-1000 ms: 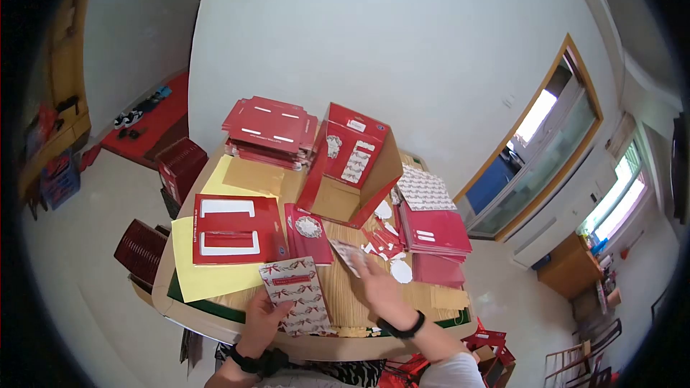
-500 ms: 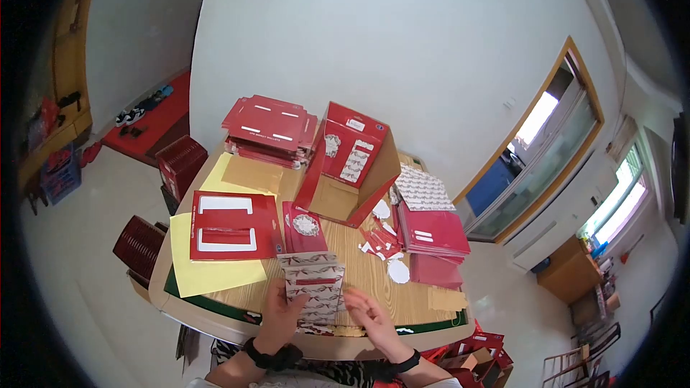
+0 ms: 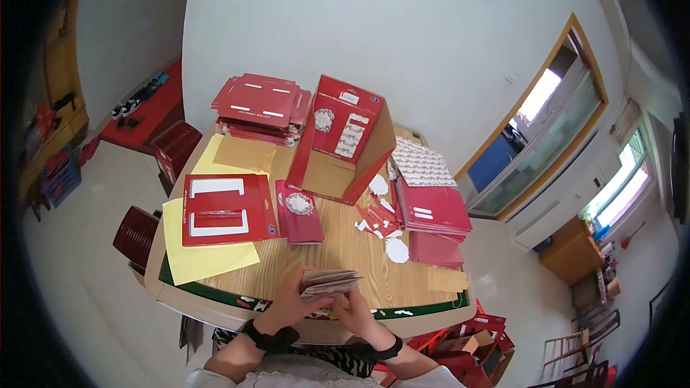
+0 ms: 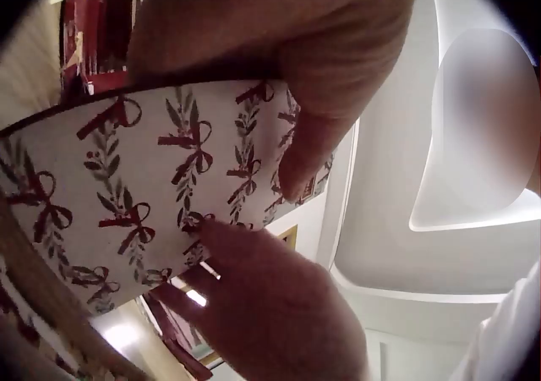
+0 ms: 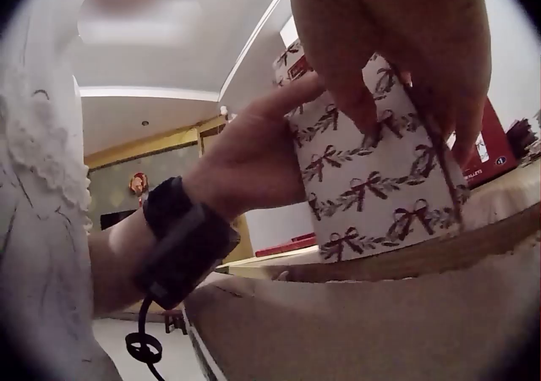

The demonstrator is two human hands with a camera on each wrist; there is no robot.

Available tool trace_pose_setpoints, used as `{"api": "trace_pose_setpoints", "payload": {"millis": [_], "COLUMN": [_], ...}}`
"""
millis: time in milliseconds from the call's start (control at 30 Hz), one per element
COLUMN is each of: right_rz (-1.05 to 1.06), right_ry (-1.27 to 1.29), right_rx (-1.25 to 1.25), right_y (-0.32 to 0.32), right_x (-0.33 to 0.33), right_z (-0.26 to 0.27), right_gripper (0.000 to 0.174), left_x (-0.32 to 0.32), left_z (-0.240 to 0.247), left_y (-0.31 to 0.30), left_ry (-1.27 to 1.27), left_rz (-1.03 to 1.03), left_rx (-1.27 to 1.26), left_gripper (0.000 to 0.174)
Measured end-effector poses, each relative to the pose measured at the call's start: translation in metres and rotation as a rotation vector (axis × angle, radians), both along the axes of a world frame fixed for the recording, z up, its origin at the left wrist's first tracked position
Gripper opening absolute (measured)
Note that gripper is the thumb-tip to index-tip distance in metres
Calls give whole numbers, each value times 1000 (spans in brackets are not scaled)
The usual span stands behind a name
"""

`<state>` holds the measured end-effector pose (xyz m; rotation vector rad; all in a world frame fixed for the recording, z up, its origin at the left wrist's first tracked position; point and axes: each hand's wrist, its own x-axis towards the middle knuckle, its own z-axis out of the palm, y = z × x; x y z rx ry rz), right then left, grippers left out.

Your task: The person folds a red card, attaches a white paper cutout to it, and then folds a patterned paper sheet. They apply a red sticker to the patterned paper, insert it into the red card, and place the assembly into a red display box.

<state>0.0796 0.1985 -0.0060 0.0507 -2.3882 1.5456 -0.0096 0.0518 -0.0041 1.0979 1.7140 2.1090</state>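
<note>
At 9 o'clock on the table (image 3: 352, 251): yellow sheet (image 3: 201, 262), reaching the left rim, with a red windowed flat (image 3: 224, 208) on top. At 11 o'clock, a stack of red flats (image 3: 257, 104) close to the far edge.

At 6 o'clock, over the near rim: left hand (image 3: 286, 307), fingers and thumb curled round the left end of the bow-printed card (image 3: 328, 282). Card clear of the wood, nearly edge-on to the head camera, bent in a shallow curve in the left wrist view. Right hand (image 3: 357, 314) just beside, fingertips pinching the card's right end from above.

Between the hands and the red doily card (image 3: 299, 210), at 12 o'clock of them, a band of bare wood: the widest open room on the top. Beyond it, an open red box (image 3: 350, 140) standing at centre.

At 3 o'clock, paper scraps (image 3: 381, 221) and a red stack (image 3: 435, 212) crowding the right edge.
</note>
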Motion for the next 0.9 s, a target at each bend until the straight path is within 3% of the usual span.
{"api": "trace_pose_setpoints", "payload": {"millis": [167,267,367,400,500,767,900], "right_rz": [-33,-60,-240,-226,17,23,79], "right_ry": [-48,-68,294,373,187,146,58], "right_rx": [-11,48,569,559,1053,1028,1059], "right_y": [-2,4,-2,-3,-2,-7,-3], "right_x": [4,1,11,12,10,-5,-6], "right_z": [1,1,74,82,96,106,106], "right_gripper": [56,61,69,66,59,50,35], "left_x": [9,3,7,8,6,8,8], "left_z": [18,1,4,4,9,3,7], "left_y": [3,5,4,3,4,7,6], "left_ry": [-142,-216,-229,-231,-227,-243,-76], "left_rz": [-48,-42,16,1,-16,26,45], "left_rx": [-5,-147,-210,-215,-202,-149,-203], "left_gripper": [46,37,30,31,33,31,25]}}
